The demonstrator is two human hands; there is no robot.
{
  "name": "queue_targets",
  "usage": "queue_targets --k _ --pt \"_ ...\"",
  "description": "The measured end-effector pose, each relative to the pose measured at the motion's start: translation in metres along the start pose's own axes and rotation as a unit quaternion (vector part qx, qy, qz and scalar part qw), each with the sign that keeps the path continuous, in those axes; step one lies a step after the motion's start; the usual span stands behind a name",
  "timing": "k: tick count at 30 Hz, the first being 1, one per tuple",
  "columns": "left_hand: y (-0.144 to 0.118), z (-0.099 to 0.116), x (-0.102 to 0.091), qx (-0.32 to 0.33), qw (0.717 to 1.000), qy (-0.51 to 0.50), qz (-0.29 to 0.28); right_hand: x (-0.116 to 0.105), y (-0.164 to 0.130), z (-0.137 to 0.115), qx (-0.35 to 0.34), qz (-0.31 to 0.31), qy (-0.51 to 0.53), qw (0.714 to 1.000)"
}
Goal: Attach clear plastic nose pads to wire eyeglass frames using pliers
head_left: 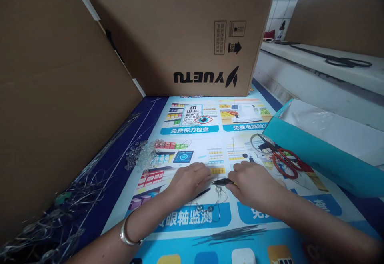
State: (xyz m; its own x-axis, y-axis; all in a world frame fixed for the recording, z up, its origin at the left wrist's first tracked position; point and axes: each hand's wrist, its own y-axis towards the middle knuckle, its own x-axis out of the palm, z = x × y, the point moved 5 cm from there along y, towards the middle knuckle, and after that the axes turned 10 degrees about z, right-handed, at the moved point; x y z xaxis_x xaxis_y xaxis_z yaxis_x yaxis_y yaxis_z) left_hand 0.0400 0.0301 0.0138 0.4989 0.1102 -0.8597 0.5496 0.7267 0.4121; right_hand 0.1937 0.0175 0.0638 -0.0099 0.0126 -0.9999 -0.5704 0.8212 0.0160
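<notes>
Left hand: my left hand (189,181) rests knuckles-up on the printed poster mat (180,238), fingers curled in and pinched at the tips; what they pinch is too small for me to make out, though it sits right at the nose of the pliers.
Right hand: my right hand (250,185) is clenched around the small dark pliers (223,182), whose tip points left toward the other hand.
Pliers: held low, just above the mat, between my two hands, which are close together but not touching.
Bead wire: a thin wire with clear beads (210,207) lies on the mat directly below the pliers, looping down toward me.
Wrist: a silver bangle (128,231) circles my left forearm.
Bead heap: a pile of clear crystal beads (143,155) sits on the mat, up and left of my left hand, well apart from it.
Wire bundle: a tangle of thin wires (64,212) runs along the mat's left edge beside the cardboard wall (51,96).
Scissors: red-handled scissors (283,160) lie flat on the mat, just beyond my right hand, blades pointing away to the left.
Teal item: a teal folder or bag (318,156) lies tilted to the right of the scissors.
Box: a large cardboard box marked YUETU (192,28), print upside down, stands at the far end of the mat.
</notes>
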Motion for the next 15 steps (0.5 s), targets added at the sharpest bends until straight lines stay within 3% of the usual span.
queue_targets --k 15 --pt "0.0007 -0.0020 -0.0026 -0.052 0.994 -0.093 0.001 0.0003 0.0009 -0.0017 -0.015 0.017 -0.026 0.999"
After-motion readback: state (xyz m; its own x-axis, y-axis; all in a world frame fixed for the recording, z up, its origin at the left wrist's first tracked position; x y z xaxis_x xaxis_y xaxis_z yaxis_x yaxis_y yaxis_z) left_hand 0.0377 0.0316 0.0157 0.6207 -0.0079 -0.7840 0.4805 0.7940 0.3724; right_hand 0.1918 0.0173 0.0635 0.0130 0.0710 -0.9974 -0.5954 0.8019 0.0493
